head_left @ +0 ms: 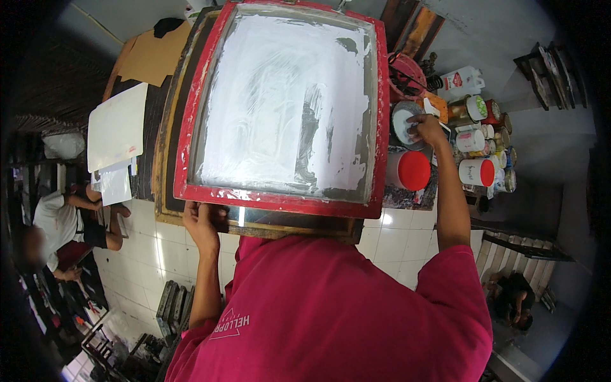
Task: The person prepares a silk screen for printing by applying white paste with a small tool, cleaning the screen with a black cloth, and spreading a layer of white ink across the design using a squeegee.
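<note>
White floor tiles [143, 248] are showing lower left. The red frame [273, 202] is filling upper centre; the left hand [201, 223] is meeting its lower-left edge, the right hand [426, 129] bending over a round container [401, 121] at right. I cannot tell how firmly either is gripping. Steadying the frame should help; a red-lidded tub [414, 170] is crowding its right edge.

Left, dark tabletop [153, 143] under pale sheet [118, 121]; right, stained surface [415, 201] under red-lidded tub [412, 170]
</note>
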`<state>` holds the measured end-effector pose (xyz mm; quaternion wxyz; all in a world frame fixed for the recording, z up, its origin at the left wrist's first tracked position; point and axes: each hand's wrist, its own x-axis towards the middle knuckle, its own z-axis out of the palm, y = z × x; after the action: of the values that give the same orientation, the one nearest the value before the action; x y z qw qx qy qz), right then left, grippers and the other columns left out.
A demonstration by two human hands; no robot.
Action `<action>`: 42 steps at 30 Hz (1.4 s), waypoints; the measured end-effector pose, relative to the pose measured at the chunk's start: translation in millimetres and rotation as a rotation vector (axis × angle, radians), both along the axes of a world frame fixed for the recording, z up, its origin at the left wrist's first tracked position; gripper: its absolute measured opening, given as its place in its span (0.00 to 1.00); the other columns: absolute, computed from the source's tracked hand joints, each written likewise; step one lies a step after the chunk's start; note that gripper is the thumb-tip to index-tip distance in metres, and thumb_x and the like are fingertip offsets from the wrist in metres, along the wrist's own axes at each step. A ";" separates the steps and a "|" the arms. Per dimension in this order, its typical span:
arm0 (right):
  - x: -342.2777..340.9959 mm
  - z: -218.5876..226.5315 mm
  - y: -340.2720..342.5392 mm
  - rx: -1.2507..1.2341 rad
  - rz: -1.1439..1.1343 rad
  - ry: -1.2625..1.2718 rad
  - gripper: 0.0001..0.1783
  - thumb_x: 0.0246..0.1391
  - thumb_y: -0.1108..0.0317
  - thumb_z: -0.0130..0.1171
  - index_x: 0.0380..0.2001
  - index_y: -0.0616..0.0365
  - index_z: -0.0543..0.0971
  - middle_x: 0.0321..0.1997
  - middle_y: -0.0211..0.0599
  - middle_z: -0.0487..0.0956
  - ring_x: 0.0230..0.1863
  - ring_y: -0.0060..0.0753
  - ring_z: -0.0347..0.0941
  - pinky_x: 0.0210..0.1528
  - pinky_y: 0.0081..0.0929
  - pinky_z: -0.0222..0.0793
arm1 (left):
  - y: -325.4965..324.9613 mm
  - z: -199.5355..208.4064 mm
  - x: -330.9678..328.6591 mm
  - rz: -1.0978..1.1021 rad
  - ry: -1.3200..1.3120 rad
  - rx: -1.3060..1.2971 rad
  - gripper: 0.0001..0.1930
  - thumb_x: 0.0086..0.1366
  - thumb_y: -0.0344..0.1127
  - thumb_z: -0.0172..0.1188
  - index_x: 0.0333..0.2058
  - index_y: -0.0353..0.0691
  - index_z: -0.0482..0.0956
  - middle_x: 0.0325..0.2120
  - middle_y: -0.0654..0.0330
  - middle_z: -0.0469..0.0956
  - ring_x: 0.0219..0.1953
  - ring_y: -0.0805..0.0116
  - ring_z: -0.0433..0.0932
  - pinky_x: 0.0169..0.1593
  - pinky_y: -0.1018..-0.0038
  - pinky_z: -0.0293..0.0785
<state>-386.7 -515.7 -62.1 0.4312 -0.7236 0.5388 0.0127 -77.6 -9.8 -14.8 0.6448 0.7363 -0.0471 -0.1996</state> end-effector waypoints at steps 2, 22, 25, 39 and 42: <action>-8.3 -10.0 -8.8 -0.027 0.069 0.042 0.12 0.45 0.81 0.58 0.36 0.70 0.83 0.29 0.42 0.83 0.28 0.29 0.80 0.30 0.26 0.76 | 0.0 -1.3 0.8 0.007 0.008 -0.011 0.06 0.66 0.30 0.51 0.38 0.34 0.74 0.22 0.60 0.78 0.20 0.75 0.76 0.25 0.80 0.72; -6.0 -34.7 -15.4 -0.247 0.082 0.081 0.13 0.47 0.80 0.52 0.34 0.69 0.84 0.25 0.46 0.82 0.21 0.34 0.79 0.26 0.29 0.75 | 5.5 -11.7 3.8 -0.013 -0.003 -0.032 0.10 0.67 0.38 0.58 0.36 0.37 0.75 0.19 0.62 0.77 0.18 0.75 0.75 0.24 0.78 0.70; 3.0 -31.6 -12.6 -0.255 0.095 0.115 0.12 0.48 0.80 0.52 0.33 0.70 0.84 0.24 0.47 0.81 0.19 0.36 0.79 0.23 0.31 0.74 | 6.5 -11.4 3.6 -0.005 0.013 -0.041 0.07 0.67 0.34 0.55 0.37 0.35 0.74 0.20 0.60 0.78 0.19 0.75 0.75 0.24 0.79 0.71; 9.2 -2.3 -3.3 -0.604 0.198 0.234 0.11 0.43 0.72 0.57 0.30 0.62 0.85 0.34 0.58 0.82 0.42 0.55 0.79 0.49 0.43 0.72 | 1.4 -5.7 1.9 0.011 0.013 -0.016 0.07 0.67 0.33 0.54 0.39 0.34 0.74 0.23 0.59 0.79 0.20 0.75 0.76 0.25 0.79 0.73; 16.1 25.5 10.4 -0.663 0.227 0.237 0.12 0.44 0.76 0.54 0.32 0.62 0.84 0.32 0.54 0.83 0.40 0.52 0.81 0.45 0.38 0.73 | 4.9 -7.9 4.3 -0.001 0.022 -0.032 0.07 0.67 0.32 0.55 0.39 0.34 0.74 0.23 0.60 0.79 0.20 0.74 0.77 0.25 0.79 0.73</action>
<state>-370.6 -505.3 -36.6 0.1038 -0.8725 0.4764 -0.0311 -73.3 -4.9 -22.7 0.6570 0.7235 -0.0436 -0.2071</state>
